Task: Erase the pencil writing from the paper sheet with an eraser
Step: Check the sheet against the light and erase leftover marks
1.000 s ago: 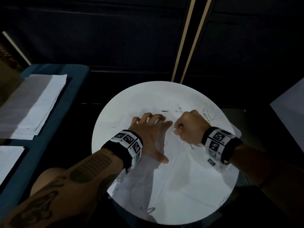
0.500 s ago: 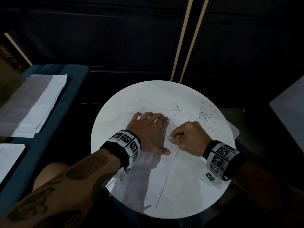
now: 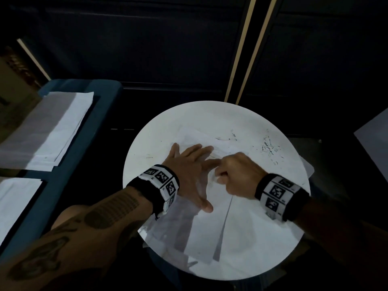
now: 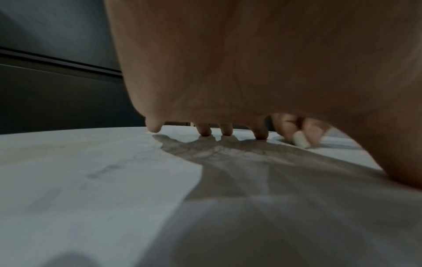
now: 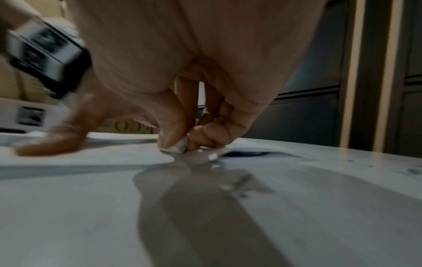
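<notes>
From the head view, a white paper sheet (image 3: 210, 227) lies on a round white tabletop (image 3: 262, 248), its long axis running from the near left edge up toward the far right. The left hand (image 3: 189, 175) is spread flat on the sheet, fingers pointing away, pinning it down. The right hand (image 3: 237, 175) sits just beside it on the right, fingers curled inward toward the left hand's index finger; what it grips is hidden by the knuckles here. Dark eraser crumbs (image 3: 269, 147) are scattered on the bare tabletop beyond the right hand. Any pencil writing near the fingers is too faint to make out.

In the left wrist view, the left palm fills the top and its fingertips (image 4: 226, 131) press the sheet. Past them, blurred, the right hand holds a small white eraser (image 4: 301, 141) down on the paper.

In the right wrist view, the right thumb and fingers pinch the eraser (image 5: 177, 147), whose lower end touches the sheet. The left index finger (image 5: 52, 142) lies flat just to its left, motion-blurred. The next strokes likely run beside that finger, so the right hand is the working one. White crumbs (image 5: 213, 156) lie beside the eraser.
</notes>
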{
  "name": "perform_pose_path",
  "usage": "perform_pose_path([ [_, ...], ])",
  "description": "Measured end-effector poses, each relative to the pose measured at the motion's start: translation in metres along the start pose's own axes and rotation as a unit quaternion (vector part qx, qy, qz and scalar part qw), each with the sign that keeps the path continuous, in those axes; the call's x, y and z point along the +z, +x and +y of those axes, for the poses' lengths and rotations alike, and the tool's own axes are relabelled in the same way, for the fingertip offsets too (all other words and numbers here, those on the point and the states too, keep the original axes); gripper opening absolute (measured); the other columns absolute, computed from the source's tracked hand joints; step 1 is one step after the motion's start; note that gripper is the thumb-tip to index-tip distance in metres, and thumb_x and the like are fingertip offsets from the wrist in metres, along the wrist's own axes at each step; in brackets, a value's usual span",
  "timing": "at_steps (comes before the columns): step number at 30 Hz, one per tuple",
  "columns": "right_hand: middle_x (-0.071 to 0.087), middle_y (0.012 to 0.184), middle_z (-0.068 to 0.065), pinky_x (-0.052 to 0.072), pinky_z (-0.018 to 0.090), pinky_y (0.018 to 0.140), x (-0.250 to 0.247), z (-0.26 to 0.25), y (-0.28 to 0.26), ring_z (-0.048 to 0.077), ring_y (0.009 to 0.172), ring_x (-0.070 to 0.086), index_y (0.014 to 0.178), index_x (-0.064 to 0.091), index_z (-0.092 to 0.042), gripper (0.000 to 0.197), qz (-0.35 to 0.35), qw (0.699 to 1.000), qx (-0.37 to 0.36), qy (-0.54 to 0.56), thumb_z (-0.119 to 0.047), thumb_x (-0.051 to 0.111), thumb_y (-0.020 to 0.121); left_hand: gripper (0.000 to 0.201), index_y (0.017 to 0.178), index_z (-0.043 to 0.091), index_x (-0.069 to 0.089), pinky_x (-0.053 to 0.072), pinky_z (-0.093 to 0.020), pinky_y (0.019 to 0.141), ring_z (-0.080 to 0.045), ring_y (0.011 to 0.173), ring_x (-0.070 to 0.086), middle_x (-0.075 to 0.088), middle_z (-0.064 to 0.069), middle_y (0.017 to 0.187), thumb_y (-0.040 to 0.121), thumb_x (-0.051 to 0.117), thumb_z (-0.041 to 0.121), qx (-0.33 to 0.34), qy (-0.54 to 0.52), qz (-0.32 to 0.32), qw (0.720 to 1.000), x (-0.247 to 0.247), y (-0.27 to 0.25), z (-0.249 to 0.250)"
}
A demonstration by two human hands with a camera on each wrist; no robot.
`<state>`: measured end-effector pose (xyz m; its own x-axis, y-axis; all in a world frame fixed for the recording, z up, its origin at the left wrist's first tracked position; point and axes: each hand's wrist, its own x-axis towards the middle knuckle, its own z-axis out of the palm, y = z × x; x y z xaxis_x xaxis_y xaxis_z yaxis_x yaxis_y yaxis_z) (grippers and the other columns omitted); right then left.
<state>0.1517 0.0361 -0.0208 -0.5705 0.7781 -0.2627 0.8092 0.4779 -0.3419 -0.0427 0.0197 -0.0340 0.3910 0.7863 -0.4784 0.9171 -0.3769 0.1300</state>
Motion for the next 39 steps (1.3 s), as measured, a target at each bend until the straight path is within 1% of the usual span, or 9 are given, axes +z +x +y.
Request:
perform_pose_path([
  [7, 0.051, 0.063, -0.01, 0.057, 0.039, 0.062, 0.004, -0.014, -0.01, 0.013, 0.064, 0.057, 0.054, 0.052, -0.026, 0.038, -0.025, 0.999, -0.04, -0.009, -0.01, 0.066, 0.085, 0.138, 0.157, 0.059, -0.012, -0.015, -0.068, 0.12, -0.017, 0.158, -0.024, -0.025, 0.015, 0.171, 0.051, 0.069, 0.097, -0.01, 0.009, 0.02, 1.0, 0.001, 0.0, 0.003],
  [11, 0.061, 0.075, -0.003, 0.058, 0.038, 0.069, -0.008, 0.006, 0.007, 0.021, 0.076, 0.063, 0.072, 0.068, -0.023, 0.018, 0.032, 0.999, 0.029, -0.03, -0.018, 0.068, 0.09, 0.138, 0.154, 0.06, -0.014, -0.014, -0.07, 0.12, -0.018, 0.158, -0.023, -0.023, 0.014, 0.171, 0.05, 0.07, 0.096, -0.004, -0.002, 0.02, 1.0, 0.001, 0.001, 0.002],
  [15, 0.049, 0.063, -0.008, 0.056, 0.039, 0.061, 0.006, -0.016, -0.009, 0.018, 0.065, 0.056, 0.052, 0.043, -0.025, 0.039, -0.026, 0.999, -0.024, -0.023, -0.011, 0.064, 0.082, 0.141, 0.155, 0.058, -0.016, -0.015, -0.067, 0.121, -0.017, 0.158, -0.025, -0.025, 0.015, 0.17, 0.049, 0.066, 0.099, -0.009, 0.018, 0.024, 1.0, 0.004, 0.002, 0.001],
  [20, 0.059, 0.074, -0.004, 0.059, 0.04, 0.068, -0.006, 0.005, 0.011, 0.021, 0.075, 0.064, 0.071, 0.066, -0.018, 0.02, 0.037, 0.999, 0.007, -0.035, -0.019, 0.069, 0.091, 0.139, 0.158, 0.056, -0.007, -0.016, -0.068, 0.121, -0.02, 0.159, -0.022, -0.02, 0.012, 0.172, 0.05, 0.069, 0.097, 0.0, 0.005, 0.028, 1.0, -0.001, 0.001, 0.003],
  [24, 0.065, 0.09, -0.016, 0.059, 0.037, 0.07, 0.015, -0.021, -0.007, 0.012, 0.085, 0.064, 0.094, 0.064, -0.034, 0.027, -0.034, 0.993, -0.109, -0.001, -0.008, 0.068, 0.084, 0.139, 0.16, 0.055, -0.007, -0.017, -0.065, 0.121, -0.017, 0.157, -0.027, -0.024, 0.014, 0.171, 0.05, 0.065, 0.099, -0.001, 0.008, 0.031, 0.999, 0.003, 0.001, 0.001],
  [29, 0.059, 0.089, -0.006, 0.054, 0.034, 0.076, -0.007, 0.005, 0.011, 0.023, 0.093, 0.065, 0.092, 0.074, -0.02, 0.011, 0.024, 0.998, -0.021, -0.06, -0.018, 0.064, 0.096, 0.139, 0.16, 0.054, -0.007, -0.017, -0.068, 0.12, -0.018, 0.158, -0.024, -0.023, 0.014, 0.171, 0.051, 0.069, 0.096, -0.002, 0.001, 0.026, 1.0, 0.001, 0.0, 0.002],
  [33, 0.069, 0.102, -0.012, 0.058, 0.033, 0.08, 0.012, -0.021, -0.007, 0.015, 0.098, 0.067, 0.099, 0.072, -0.031, 0.034, -0.043, 0.989, -0.141, -0.011, -0.001, 0.068, 0.085, 0.14, 0.159, 0.057, -0.008, -0.018, -0.065, 0.121, -0.016, 0.158, -0.023, -0.021, 0.018, 0.171, 0.049, 0.067, 0.098, -0.005, 0.0, 0.046, 0.999, 0.006, 0.0, 0.001],
  [37, 0.062, 0.101, 0.0, 0.054, 0.039, 0.087, -0.009, 0.006, 0.008, 0.026, 0.102, 0.063, 0.101, 0.074, -0.02, 0.013, 0.026, 0.998, -0.037, -0.052, -0.016, 0.063, 0.098, 0.139, 0.16, 0.055, -0.005, -0.018, -0.066, 0.121, -0.017, 0.158, -0.024, -0.022, 0.015, 0.171, 0.05, 0.068, 0.097, 0.0, 0.002, 0.033, 0.999, 0.003, 0.001, 0.001],
  [39, 0.067, 0.1, 0.001, 0.057, 0.038, 0.082, -0.001, -0.008, 0.003, 0.026, 0.098, 0.065, 0.096, 0.076, -0.02, 0.017, 0.028, 0.994, -0.084, -0.06, -0.006, 0.067, 0.09, 0.139, 0.16, 0.056, -0.007, -0.018, -0.066, 0.121, -0.016, 0.158, -0.023, -0.021, 0.016, 0.171, 0.05, 0.069, 0.097, 0.001, -0.006, 0.034, 0.999, 0.005, 0.001, 0.0],
])
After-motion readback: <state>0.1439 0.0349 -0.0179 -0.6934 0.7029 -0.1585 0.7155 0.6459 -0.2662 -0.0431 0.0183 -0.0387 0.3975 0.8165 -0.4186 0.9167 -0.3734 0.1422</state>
